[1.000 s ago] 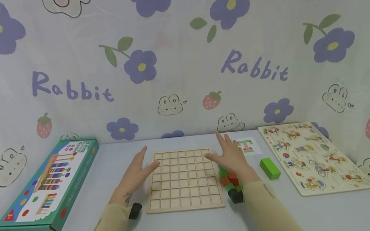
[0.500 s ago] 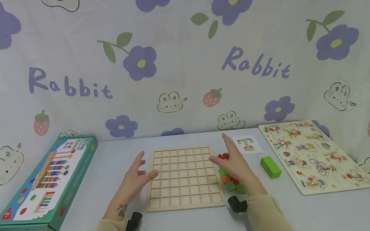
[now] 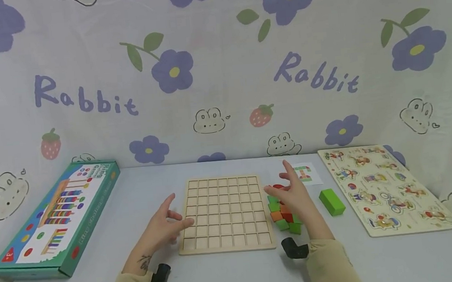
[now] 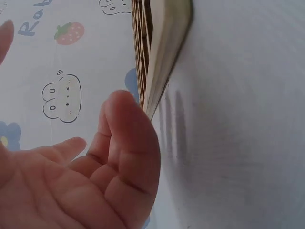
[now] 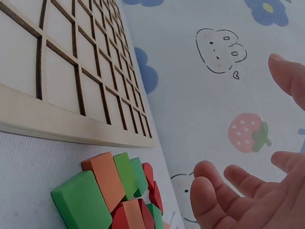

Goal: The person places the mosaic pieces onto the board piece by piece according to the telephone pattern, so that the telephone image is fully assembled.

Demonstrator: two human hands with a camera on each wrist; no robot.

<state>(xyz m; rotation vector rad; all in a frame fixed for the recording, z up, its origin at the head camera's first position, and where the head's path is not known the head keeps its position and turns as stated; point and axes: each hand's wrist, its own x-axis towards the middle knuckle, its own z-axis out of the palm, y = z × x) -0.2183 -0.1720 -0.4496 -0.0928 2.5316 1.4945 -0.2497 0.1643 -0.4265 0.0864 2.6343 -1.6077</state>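
Across the white table (image 3: pixel 229 275) before me, between my two hands, lies one wooden board (image 3: pixel 225 212), set flat. I count seven columns and seven rows of squares on it; the wood is pale, the cells are edged by thin raised strips with dark sides, and a plain rim runs around the outside. My left hand (image 3: pixel 165 227) is released by the board's left edge, thumb and index finger stretched out, the other fingers bent loosely; whether the thumb meets the rim I cannot tell. My right hand (image 3: pixel 293 193) is released too, over the small blocks (image 3: pixel 282 224), with thumb and index finger spread wide. Those blocks sit in one heap just beside the board's right edge, green, orange and red, with smooth painted faces; they overlap and my hand hides some, so I cannot give their exact number. One larger green block (image 3: pixel 332 202) lies apart, farther right. Behind my right hand is one white card (image 3: pixel 314 176), partly covered, printed with green and red shapes. One picture puzzle (image 3: pixel 415 227) lies at the far right, one green box (image 3: pixel 69 262) at the far left, and the cloth (image 3: pixel 218 47) behind carries the word "Rabbit" twice.
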